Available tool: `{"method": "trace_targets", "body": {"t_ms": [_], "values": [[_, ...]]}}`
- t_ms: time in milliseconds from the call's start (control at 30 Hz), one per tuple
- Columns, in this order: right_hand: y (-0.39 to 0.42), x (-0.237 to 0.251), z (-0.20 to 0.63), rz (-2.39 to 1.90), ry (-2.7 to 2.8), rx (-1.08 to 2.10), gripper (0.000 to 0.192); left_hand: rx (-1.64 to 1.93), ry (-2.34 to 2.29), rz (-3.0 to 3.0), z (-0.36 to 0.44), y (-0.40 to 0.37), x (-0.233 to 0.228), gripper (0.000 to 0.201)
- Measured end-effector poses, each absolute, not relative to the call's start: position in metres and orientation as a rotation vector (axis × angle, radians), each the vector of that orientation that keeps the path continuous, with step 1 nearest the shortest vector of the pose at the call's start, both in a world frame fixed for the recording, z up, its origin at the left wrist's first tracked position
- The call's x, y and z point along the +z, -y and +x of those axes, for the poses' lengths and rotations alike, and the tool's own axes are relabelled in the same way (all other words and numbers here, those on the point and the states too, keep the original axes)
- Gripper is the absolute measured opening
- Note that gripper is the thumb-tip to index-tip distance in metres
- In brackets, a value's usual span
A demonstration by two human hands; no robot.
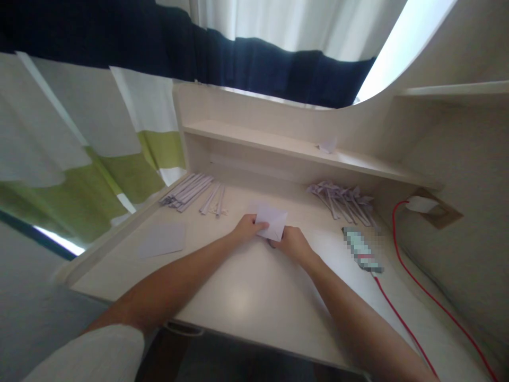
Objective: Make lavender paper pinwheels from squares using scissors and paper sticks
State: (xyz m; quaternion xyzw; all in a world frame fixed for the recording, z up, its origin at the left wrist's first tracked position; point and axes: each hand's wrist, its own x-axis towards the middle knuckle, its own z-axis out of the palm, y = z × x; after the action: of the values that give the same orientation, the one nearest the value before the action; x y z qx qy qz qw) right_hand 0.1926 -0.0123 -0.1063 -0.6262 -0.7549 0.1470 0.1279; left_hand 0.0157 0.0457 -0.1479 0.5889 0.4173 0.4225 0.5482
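The left hand (247, 228) and right hand (292, 244) both gripped a folded white paper (272, 222) held just above the middle of the desk (246, 297), between paper strips (191, 192) and folded pieces (342, 199).

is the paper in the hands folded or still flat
Folded, partly: the pale paper shows a slanted crease and overlapping flap, pinched between the left hand and right hand above the desk.
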Motion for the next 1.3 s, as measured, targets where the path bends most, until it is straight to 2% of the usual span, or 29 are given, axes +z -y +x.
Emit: {"method": "trace_targets", "body": {"t_ms": [200,467,833,1300], "values": [[0.022,-0.119,0.2,-1.762,1.963,0.413,0.023,1.0,-1.035,1.429,0.013,-0.037,-0.142,0.028],[0.022,-0.128,0.209,-1.661,1.966,0.434,0.02,0.99,-1.082,1.428,0.015,-0.031,-0.141,0.03],[0.012,-0.126,0.249,-1.929,1.85,0.352,0.026,0.987,-1.185,1.423,0.006,-0.028,-0.134,0.024],[0.011,-0.124,0.256,-1.982,1.907,0.265,0.025,0.935,-1.154,1.467,0.003,-0.025,-0.129,0.027]]}}
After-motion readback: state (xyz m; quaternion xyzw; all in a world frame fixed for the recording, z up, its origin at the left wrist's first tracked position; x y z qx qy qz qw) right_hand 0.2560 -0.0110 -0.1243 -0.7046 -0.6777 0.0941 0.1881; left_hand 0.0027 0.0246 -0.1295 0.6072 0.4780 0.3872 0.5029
